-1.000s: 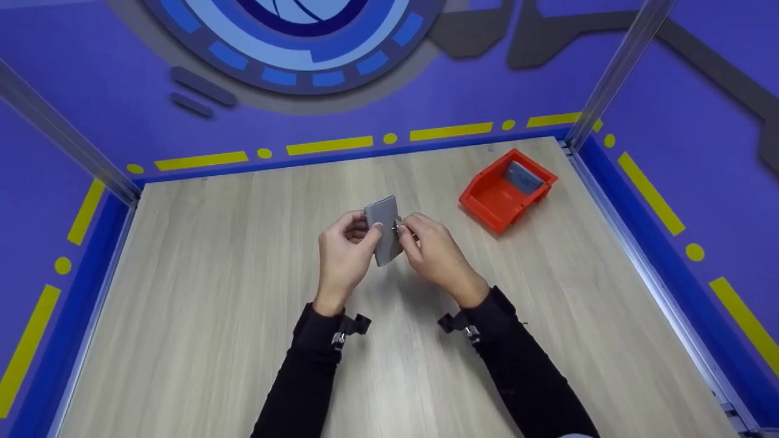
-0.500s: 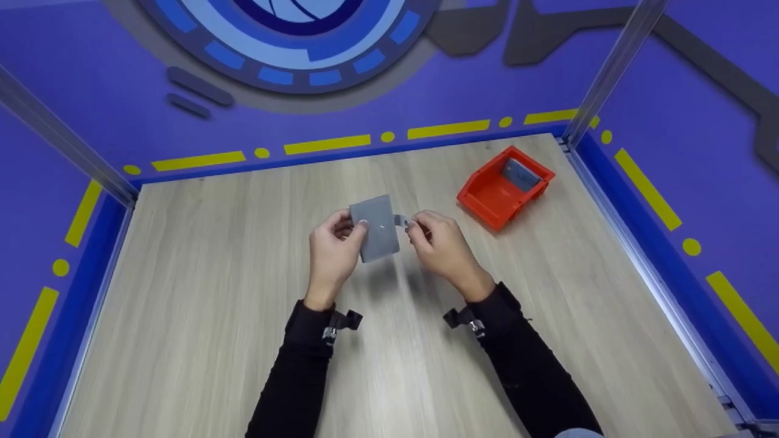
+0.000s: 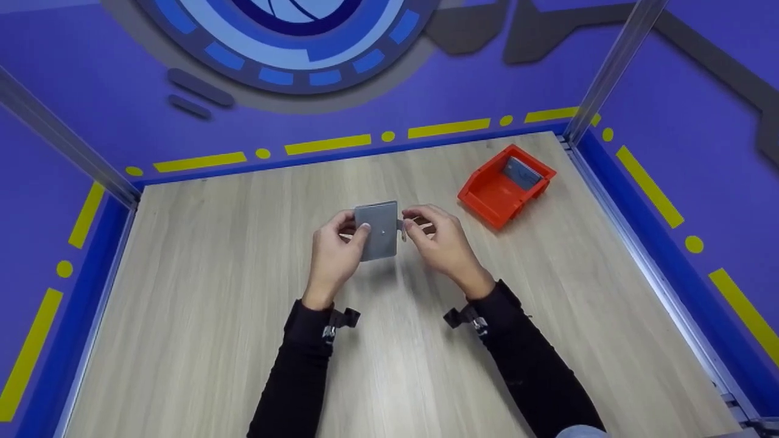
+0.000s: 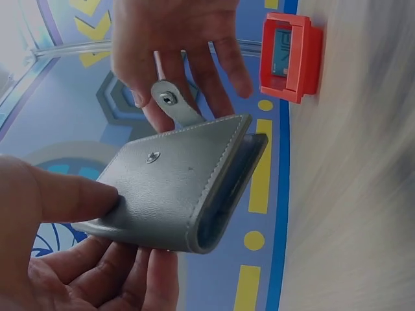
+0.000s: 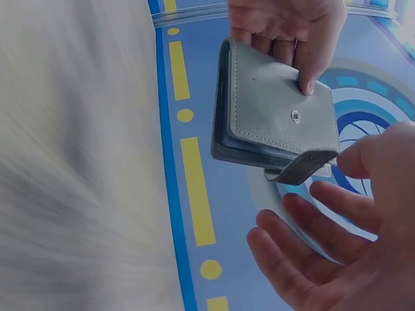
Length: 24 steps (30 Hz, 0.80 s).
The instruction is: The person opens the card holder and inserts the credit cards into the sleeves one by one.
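A grey leather wallet [image 3: 378, 240] with a snap strap is held above the table. My left hand [image 3: 335, 258] grips it by one side, thumb on the front cover and fingers behind. In the left wrist view the strap [image 4: 183, 109] sticks out, unfastened, with its metal snap showing; the matching stud [image 4: 153, 157] sits on the cover. My right hand [image 3: 447, 246] is at the strap side. In the right wrist view its thumb [image 5: 360, 157] is at the strap's end, while the other fingers are spread and loosely bent, away from the wallet.
A red plastic bin [image 3: 487, 204] stands at the back right of the wood-look table [image 3: 213, 304]. A flat grey item [image 3: 521, 173] leans inside it. Purple printed panels [image 3: 341, 112] wall the table at the back and both sides.
The wallet first turned from nearly edge-on to show its front cover, and the strap was drawn out from it. Since then, the right fingers have loosened around the strap.
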{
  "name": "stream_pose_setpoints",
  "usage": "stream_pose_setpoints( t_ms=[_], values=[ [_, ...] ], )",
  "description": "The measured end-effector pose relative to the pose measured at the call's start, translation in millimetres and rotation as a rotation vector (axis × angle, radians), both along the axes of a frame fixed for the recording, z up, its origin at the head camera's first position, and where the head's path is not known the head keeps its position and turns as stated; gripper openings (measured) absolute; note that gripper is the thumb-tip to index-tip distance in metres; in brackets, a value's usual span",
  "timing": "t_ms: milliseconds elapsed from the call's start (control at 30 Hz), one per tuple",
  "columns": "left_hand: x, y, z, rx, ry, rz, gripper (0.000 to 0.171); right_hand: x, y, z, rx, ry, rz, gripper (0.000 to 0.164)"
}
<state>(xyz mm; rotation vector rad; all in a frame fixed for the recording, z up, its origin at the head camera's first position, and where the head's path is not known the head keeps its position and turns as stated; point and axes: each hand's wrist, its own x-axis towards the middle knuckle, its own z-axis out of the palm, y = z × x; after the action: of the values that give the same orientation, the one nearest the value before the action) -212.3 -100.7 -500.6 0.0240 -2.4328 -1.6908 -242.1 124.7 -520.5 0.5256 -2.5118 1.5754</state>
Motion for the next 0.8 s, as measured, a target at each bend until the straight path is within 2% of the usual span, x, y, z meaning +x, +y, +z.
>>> stream_pose_setpoints(
  t_ms=[100, 200, 433, 667, 800],
  values=[
    [1.2, 0, 1.8, 0.010, -0.012, -0.027, 0.024, -0.4, 1, 1.3, 0.003, -0.012, 0.001, 0.028],
    [1.9, 1, 1.6, 0.019, -0.025, -0.050, 0.025, 0.4, 1, 3.2, 0.005, -0.039, 0.040, 0.026],
    [0.4, 1, -2.7, 0.013, -0.061, -0.065, 0.029, 2.3, 1, 4.6, -0.009, -0.077, 0.089, 0.020],
    [-2.3, 0, -7.9, -0.048, -0.147, -0.096, 0.037, 4.1, 1, 4.8, 0.021, -0.180, 0.160, 0.021],
    [-1.6, -1, -9.5, -0.072, -0.170, -0.112, 0.040, 5.4, 2, 5.2, 0.056, -0.200, 0.198, 0.020]
  ],
)
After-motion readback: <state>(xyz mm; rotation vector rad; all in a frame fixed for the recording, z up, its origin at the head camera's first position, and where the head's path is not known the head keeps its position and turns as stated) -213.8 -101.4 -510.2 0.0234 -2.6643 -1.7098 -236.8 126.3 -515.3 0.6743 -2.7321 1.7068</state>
